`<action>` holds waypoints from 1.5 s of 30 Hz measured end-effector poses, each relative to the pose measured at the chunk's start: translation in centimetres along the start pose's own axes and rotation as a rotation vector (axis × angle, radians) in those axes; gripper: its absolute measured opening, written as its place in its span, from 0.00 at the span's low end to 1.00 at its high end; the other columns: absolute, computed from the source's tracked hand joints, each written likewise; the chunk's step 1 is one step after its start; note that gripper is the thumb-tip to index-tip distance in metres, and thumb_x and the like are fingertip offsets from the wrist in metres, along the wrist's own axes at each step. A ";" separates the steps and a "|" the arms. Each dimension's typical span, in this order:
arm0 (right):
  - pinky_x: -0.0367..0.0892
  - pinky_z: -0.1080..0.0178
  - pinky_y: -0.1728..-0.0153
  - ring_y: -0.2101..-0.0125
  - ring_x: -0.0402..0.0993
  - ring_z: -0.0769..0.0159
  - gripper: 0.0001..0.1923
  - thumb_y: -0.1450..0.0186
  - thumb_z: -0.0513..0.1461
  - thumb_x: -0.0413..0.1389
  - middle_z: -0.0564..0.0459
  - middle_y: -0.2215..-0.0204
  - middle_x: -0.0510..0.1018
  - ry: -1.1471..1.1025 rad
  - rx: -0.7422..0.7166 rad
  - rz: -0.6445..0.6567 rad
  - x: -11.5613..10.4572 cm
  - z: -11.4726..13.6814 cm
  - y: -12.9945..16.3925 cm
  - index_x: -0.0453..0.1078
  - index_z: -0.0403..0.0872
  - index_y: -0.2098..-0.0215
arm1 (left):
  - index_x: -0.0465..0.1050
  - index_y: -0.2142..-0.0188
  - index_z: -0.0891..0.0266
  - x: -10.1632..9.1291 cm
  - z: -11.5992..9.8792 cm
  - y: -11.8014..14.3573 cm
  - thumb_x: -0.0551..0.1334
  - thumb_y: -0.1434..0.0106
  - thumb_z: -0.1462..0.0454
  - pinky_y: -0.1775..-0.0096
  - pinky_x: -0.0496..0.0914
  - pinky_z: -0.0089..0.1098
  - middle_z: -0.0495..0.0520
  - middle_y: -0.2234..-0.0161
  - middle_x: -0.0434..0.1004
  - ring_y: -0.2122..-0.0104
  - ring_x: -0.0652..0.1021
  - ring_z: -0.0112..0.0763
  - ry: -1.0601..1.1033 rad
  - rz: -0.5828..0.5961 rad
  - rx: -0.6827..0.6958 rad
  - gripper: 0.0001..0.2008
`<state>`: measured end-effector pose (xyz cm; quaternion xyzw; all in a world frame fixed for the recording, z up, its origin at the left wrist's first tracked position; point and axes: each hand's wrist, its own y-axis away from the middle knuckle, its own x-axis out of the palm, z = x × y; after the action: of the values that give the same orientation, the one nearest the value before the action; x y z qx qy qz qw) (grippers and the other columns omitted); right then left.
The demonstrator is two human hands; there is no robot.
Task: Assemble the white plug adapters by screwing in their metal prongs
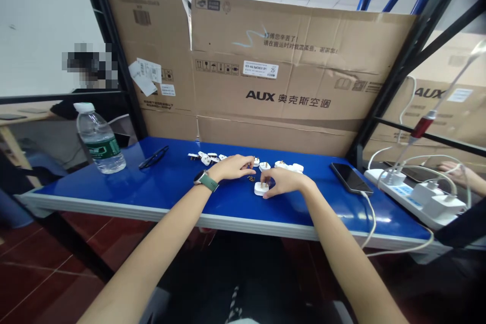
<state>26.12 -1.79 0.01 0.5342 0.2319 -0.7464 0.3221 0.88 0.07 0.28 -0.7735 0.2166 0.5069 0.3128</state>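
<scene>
The right hand (279, 182) pinched a white plug piece (261, 188) against the blue surface (170, 187), steadying it, while the left hand (233, 167), fingers curled, touched small metal parts (251, 178) just beside it.

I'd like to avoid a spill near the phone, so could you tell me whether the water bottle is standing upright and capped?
Upright and capped: the water bottle stands on the blue table with its white cap on top.

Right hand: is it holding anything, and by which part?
The right hand grips a small white plug-like part by its right side, resting on the blue table. The left hand only touches small pieces.
</scene>
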 end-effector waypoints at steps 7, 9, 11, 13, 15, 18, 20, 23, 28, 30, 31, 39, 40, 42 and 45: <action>0.68 0.61 0.59 0.61 0.79 0.59 0.17 0.41 0.43 0.67 0.51 0.60 0.84 -0.077 -0.031 -0.249 -0.3 0.1 -0.1 0.75 0.50 0.54 | 0.72 0.56 0.56 -0.2 -0.6 0.2 0.51 0.25 0.57 0.63 0.64 0.33 0.52 0.61 0.80 0.64 0.78 0.38 -0.016 -0.138 0.022 0.13; 0.68 0.62 0.59 0.60 0.79 0.59 0.16 0.41 0.41 0.66 0.52 0.60 0.84 -0.128 -0.021 -0.356 -0.2 -0.2 -0.3 0.75 0.49 0.55 | 0.72 0.54 0.56 -0.3 -0.7 0.2 0.49 0.25 0.59 0.59 0.67 0.34 0.52 0.58 0.80 0.60 0.79 0.38 0.025 -0.210 0.025 0.13; 0.68 0.62 0.60 0.61 0.79 0.61 0.14 0.41 0.38 0.65 0.52 0.61 0.83 -0.151 -0.004 -0.457 -0.2 -0.5 -0.6 0.76 0.48 0.56 | 0.71 0.51 0.56 -0.4 -0.7 0.2 0.51 0.25 0.59 0.57 0.68 0.35 0.53 0.58 0.80 0.59 0.79 0.38 0.078 -0.249 0.050 0.12; 0.68 0.62 0.60 0.63 0.79 0.61 0.13 0.41 0.37 0.64 0.52 0.62 0.83 -0.144 0.008 -0.542 -0.1 -0.9 -1.0 0.76 0.47 0.56 | 0.70 0.48 0.57 -0.3 -0.8 0.1 0.55 0.26 0.58 0.57 0.70 0.34 0.53 0.58 0.80 0.60 0.79 0.38 0.140 -0.227 0.097 0.13; 0.69 0.61 0.59 0.62 0.79 0.60 0.13 0.40 0.37 0.64 0.50 0.61 0.83 -0.124 0.008 -0.601 0.0 -1.1 -1.2 0.76 0.47 0.57 | 0.69 0.45 0.58 -0.1 -0.8 0.0 0.60 0.29 0.55 0.59 0.71 0.34 0.54 0.57 0.80 0.60 0.79 0.37 0.193 -0.179 0.138 0.16; 0.69 0.59 0.57 0.59 0.79 0.57 0.12 0.40 0.39 0.64 0.48 0.60 0.83 -0.093 0.004 -0.650 0.2 -1.2 -1.4 0.76 0.46 0.57 | 0.68 0.44 0.58 0.3 -0.9 -0.3 0.68 0.35 0.54 0.60 0.73 0.34 0.56 0.53 0.79 0.61 0.79 0.37 0.228 -0.174 0.166 0.23; 0.69 0.59 0.56 0.57 0.79 0.57 0.12 0.39 0.40 0.63 0.48 0.59 0.83 -0.101 0.006 -0.650 0.3 -1.1 -1.5 0.76 0.46 0.57 | 0.70 0.46 0.58 0.5 -0.8 -0.5 0.68 0.36 0.55 0.58 0.74 0.35 0.57 0.52 0.78 0.60 0.79 0.36 0.237 -0.203 0.182 0.21; 0.70 0.59 0.57 0.57 0.80 0.57 0.12 0.37 0.40 0.62 0.48 0.57 0.83 -0.130 -0.016 -0.631 0.4 -0.9 -1.6 0.76 0.47 0.55 | 0.71 0.50 0.59 0.8 -0.7 -0.6 0.68 0.35 0.57 0.57 0.74 0.35 0.56 0.54 0.78 0.60 0.80 0.36 0.266 -0.230 0.186 0.17; 0.71 0.58 0.54 0.55 0.80 0.57 0.18 0.36 0.43 0.63 0.47 0.54 0.83 -0.177 -0.075 -0.682 0.6 -0.5 -1.9 0.72 0.48 0.49 | 0.67 0.46 0.58 0.7 -1.1 -0.5 0.70 0.38 0.58 0.56 0.75 0.35 0.54 0.57 0.80 0.59 0.81 0.37 0.344 -0.244 0.153 0.23; 0.70 0.58 0.54 0.55 0.79 0.57 0.20 0.36 0.45 0.64 0.48 0.56 0.83 -0.222 -0.048 -0.708 0.6 -0.3 -2.1 0.70 0.48 0.49 | 0.69 0.47 0.58 0.6 -1.4 -0.5 0.69 0.37 0.57 0.55 0.74 0.34 0.54 0.57 0.81 0.58 0.81 0.36 0.363 -0.247 0.148 0.21; 0.70 0.58 0.55 0.55 0.79 0.57 0.19 0.36 0.47 0.64 0.48 0.57 0.83 -0.237 -0.029 -0.714 0.6 -0.2 -2.1 0.70 0.48 0.50 | 0.70 0.49 0.59 0.6 -1.5 -0.5 0.68 0.36 0.56 0.55 0.74 0.34 0.54 0.56 0.81 0.58 0.81 0.36 0.370 -0.248 0.142 0.19; 0.69 0.59 0.55 0.58 0.78 0.58 0.14 0.36 0.44 0.62 0.48 0.55 0.82 -0.147 -0.065 -0.665 0.6 0.2 -2.0 0.70 0.48 0.56 | 0.69 0.54 0.60 1.2 -0.9 -0.9 0.71 0.41 0.55 0.55 0.74 0.35 0.54 0.57 0.80 0.60 0.80 0.36 0.335 -0.342 0.078 0.20; 0.69 0.59 0.55 0.58 0.78 0.58 0.13 0.36 0.43 0.62 0.48 0.56 0.82 -0.142 -0.069 -0.668 0.7 0.3 -2.0 0.70 0.48 0.56 | 0.69 0.54 0.60 1.2 -0.7 -1.0 0.71 0.41 0.55 0.56 0.74 0.34 0.54 0.57 0.80 0.60 0.80 0.35 0.344 -0.345 0.076 0.20; 0.70 0.60 0.55 0.57 0.79 0.58 0.12 0.36 0.42 0.60 0.49 0.55 0.82 -0.140 -0.080 -0.674 0.7 0.3 -1.9 0.70 0.49 0.55 | 0.69 0.55 0.61 1.4 -0.5 -1.0 0.70 0.41 0.54 0.57 0.74 0.34 0.54 0.58 0.80 0.61 0.80 0.35 0.380 -0.333 0.064 0.20; 0.70 0.60 0.55 0.53 0.78 0.57 0.17 0.34 0.41 0.59 0.48 0.52 0.81 -0.138 -0.087 -0.701 0.7 0.1 -1.9 0.69 0.49 0.47 | 0.69 0.55 0.60 1.5 0.0 -1.1 0.71 0.42 0.57 0.57 0.74 0.34 0.54 0.58 0.80 0.61 0.81 0.35 0.401 -0.308 0.022 0.19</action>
<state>24.53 -0.76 -0.57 0.3563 0.4104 -0.8352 0.0840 2.19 0.88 -0.81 -0.8790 0.1592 0.2872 0.3456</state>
